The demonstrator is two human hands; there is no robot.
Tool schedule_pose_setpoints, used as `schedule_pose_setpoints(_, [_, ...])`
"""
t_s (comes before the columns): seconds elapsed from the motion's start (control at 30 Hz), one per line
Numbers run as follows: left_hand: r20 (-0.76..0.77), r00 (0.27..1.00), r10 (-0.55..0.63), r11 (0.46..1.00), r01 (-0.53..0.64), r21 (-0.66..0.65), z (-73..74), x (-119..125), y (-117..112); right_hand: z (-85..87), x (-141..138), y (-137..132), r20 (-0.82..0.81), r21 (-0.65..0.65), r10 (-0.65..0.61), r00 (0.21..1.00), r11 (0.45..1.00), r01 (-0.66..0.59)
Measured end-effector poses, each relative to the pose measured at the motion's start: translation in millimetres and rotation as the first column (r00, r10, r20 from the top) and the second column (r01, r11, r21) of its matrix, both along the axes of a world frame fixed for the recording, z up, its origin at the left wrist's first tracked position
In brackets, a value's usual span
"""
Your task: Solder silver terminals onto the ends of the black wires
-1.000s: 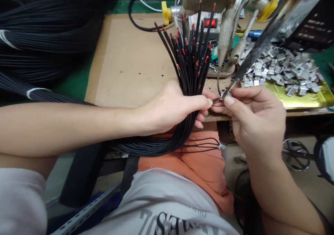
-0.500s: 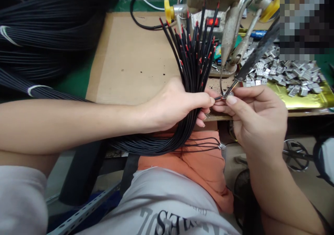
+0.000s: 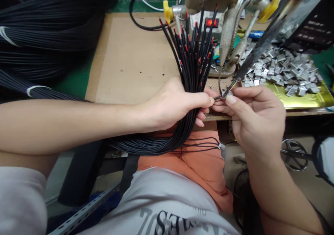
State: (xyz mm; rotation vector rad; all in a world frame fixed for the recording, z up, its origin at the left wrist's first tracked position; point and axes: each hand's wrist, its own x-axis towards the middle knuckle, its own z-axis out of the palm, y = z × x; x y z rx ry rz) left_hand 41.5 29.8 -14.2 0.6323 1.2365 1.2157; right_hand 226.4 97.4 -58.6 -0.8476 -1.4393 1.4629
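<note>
Left hand (image 3: 172,104) closed firmly around a bundle of black wires (image 3: 193,61), 1 wire end (image 3: 217,98) held out short and steady, as right hand (image 3: 257,118) pinches a small metal terminal (image 3: 226,95) at its tip between thumb and forefinger, just above the counter's front edge (image 3: 216,117).

A desk (image 3: 75,80) with a green top stretches across from 9 to 12 o'clock, and a sheet of brown cardboard (image 3: 130,61) lies over most of it. Below the desk, at 7 o'clock, a slotted steel rail (image 3: 86,207) runs at a slant beside something blue (image 3: 105,205). The floor (image 3: 308,189), pale and dusty, shows at 4 o'clock, and a round wire frame (image 3: 293,155) sits at 3 o'clock. The light is even and flat.
</note>
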Motion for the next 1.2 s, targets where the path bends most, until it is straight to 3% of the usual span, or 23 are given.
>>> schedule_pose_setpoints(1.2, [-0.009,0.999,0.031,0.999,-0.031,-0.008,-0.2,0.7,0.8,-5.2,-1.4,3.2,-0.103,0.017,0.024,0.994,1.0,-0.022])
